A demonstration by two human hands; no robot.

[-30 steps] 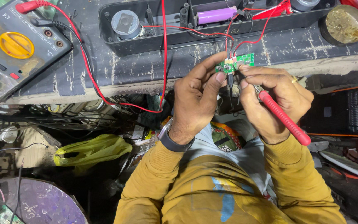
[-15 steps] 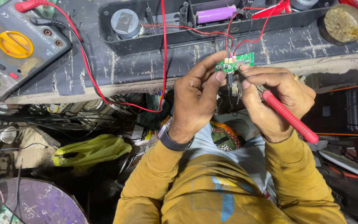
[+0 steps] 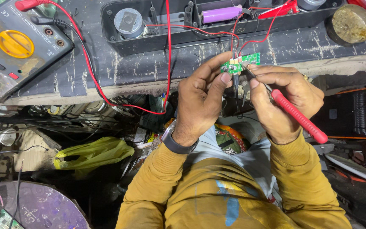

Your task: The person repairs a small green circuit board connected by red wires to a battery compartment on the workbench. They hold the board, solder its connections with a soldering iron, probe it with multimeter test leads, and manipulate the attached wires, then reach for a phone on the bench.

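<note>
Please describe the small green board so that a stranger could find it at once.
Start at the long black tray on the dark workbench. Just below its middle, the left hand pinches a small green circuit board, and the red probe in the right hand touches it. Nothing else nearby is green.

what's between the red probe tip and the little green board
Nothing visible. The right hand holds the red probe with its metal tip already at the green board, which the left hand pinches; red wires join the board's far edge.
</note>
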